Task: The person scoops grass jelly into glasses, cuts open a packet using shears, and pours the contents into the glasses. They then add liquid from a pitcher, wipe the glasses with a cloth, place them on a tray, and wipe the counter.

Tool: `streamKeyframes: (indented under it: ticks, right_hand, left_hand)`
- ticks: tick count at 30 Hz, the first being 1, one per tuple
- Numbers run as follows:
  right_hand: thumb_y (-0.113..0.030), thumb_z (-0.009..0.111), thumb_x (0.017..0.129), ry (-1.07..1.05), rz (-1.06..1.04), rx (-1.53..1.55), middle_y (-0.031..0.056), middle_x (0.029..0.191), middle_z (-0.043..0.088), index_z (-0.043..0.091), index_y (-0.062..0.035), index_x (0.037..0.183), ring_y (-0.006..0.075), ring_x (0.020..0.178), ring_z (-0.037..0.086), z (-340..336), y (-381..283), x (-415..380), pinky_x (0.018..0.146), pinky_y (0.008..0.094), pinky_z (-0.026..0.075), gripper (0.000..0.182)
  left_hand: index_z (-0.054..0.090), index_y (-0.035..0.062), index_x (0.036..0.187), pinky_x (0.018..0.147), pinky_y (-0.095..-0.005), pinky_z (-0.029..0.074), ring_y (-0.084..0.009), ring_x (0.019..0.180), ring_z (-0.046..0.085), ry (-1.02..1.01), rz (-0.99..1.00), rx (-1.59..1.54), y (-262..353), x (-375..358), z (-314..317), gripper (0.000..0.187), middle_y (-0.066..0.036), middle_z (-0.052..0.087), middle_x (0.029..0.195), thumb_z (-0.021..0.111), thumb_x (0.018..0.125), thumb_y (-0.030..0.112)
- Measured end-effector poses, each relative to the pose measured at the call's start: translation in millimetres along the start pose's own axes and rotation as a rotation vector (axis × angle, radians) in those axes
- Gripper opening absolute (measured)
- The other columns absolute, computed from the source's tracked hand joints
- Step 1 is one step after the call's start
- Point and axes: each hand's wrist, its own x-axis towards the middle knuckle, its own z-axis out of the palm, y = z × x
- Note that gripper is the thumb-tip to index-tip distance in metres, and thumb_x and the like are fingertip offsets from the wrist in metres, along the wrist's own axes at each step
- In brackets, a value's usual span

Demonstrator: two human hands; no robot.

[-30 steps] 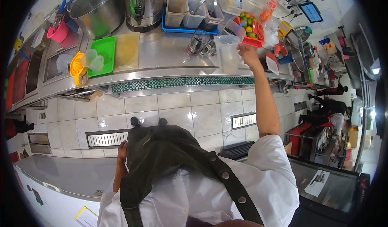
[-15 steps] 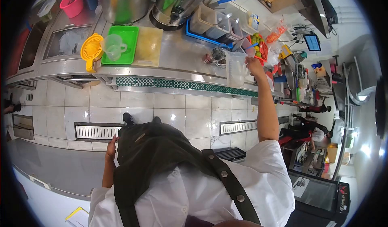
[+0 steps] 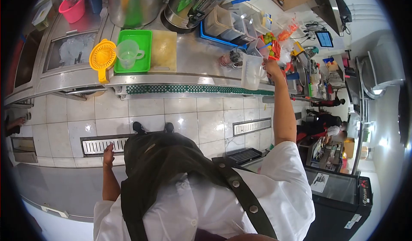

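Note:
My right hand [image 3: 272, 69] is closed round the handle of a translucent plastic measuring jug [image 3: 251, 73] at the counter's front edge. Just left of the jug lies a clear container with dark contents [image 3: 234, 58]. My left hand [image 3: 108, 155] hangs beside my apron, holding nothing, its fingers loosely extended. Farther left on the steel counter [image 3: 193, 54], a green tray [image 3: 145, 52] carries a smaller clear measuring jug [image 3: 127, 54]. A yellow citrus juicer [image 3: 103, 56] sits to its left, and a yellowish cutting board [image 3: 165, 52] to its right.
Along the back stand a large steel pot [image 3: 137, 7], a drink dispenser [image 3: 195, 9] and a blue tray [image 3: 206, 36] of plastic tubs. Limes fill an orange basket [image 3: 274, 48]. Floor drains [image 3: 252, 126] lie beneath me; a grey counter [image 3: 64, 187] is behind. People work far right.
The jug in my right hand now hangs slightly lower and tilts a little. My left hand has swung outward, away from the apron. The view has shifted slightly.

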Motion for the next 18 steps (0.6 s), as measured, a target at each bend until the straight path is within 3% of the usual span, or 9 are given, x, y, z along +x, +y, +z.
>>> streamKeyframes:
  ticks: [1, 4, 8, 10, 18]
  right_hand:
    - [-0.039, 0.052, 0.099, 0.011, 0.014, 0.018, 0.0045, 0.061, 0.054, 0.066, -0.0023, 0.091, 0.0138, 0.035, 0.038, 1, 0, -1, 0.034, 0.031, 0.028, 0.041]
    - [-0.039, 0.052, 0.099, 0.006, 0.002, 0.005, 0.0048, 0.059, 0.053, 0.066, -0.0023, 0.089, 0.014, 0.034, 0.038, 0, 6, 3, 0.033, 0.0316, 0.028, 0.041]
    - [-0.04, 0.053, 0.099, -0.029, -0.01, 0.078, 0.005, 0.056, 0.05, 0.062, -0.0021, 0.086, 0.0133, 0.033, 0.036, -1, 16, 14, 0.032, 0.0321, 0.025, 0.041]
    - [-0.041, 0.053, 0.099, -0.032, -0.004, 0.056, 0.0036, 0.059, 0.05, 0.062, -0.0026, 0.088, 0.0124, 0.033, 0.035, -1, 14, 13, 0.033, 0.0314, 0.025, 0.041]
    - [-0.038, 0.051, 0.101, -0.038, -0.062, -0.056, 0.0041, 0.065, 0.056, 0.063, -0.0025, 0.089, 0.0122, 0.036, 0.04, -7, 17, 17, 0.033, 0.0315, 0.029, 0.04]
  left_hand:
    - [0.048, 0.0126, 0.145, 0.09, -0.0461, 0.04, -0.0276, 0.117, 0.05, -0.136, -0.041, 0.111, 5, 7, -11, 0.081, -0.009, 0.05, 0.141, 0.053, 0.088, 0.07]
    - [0.054, 0.0138, 0.141, 0.077, -0.0365, 0.04, -0.0214, 0.106, 0.05, -0.07, -0.026, 0.064, 11, 7, -6, 0.074, -0.002, 0.056, 0.127, 0.059, 0.087, 0.066]
    - [0.052, 0.0145, 0.145, 0.096, -0.0476, 0.039, -0.0336, 0.129, 0.046, -0.162, -0.012, 0.115, 11, 1, 2, 0.07, -0.009, 0.046, 0.151, 0.049, 0.094, 0.063]
    - [0.051, 0.0151, 0.145, 0.107, -0.0568, 0.03, -0.04, 0.138, 0.037, -0.218, -0.052, 0.119, 17, -14, 11, 0.071, -0.01, 0.04, 0.157, 0.044, 0.095, 0.065]
    - [0.054, 0.0187, 0.143, 0.106, -0.0583, 0.029, -0.0387, 0.14, 0.036, -0.253, -0.101, 0.113, -2, -40, 52, 0.065, -0.01, 0.041, 0.155, 0.049, 0.094, 0.062]
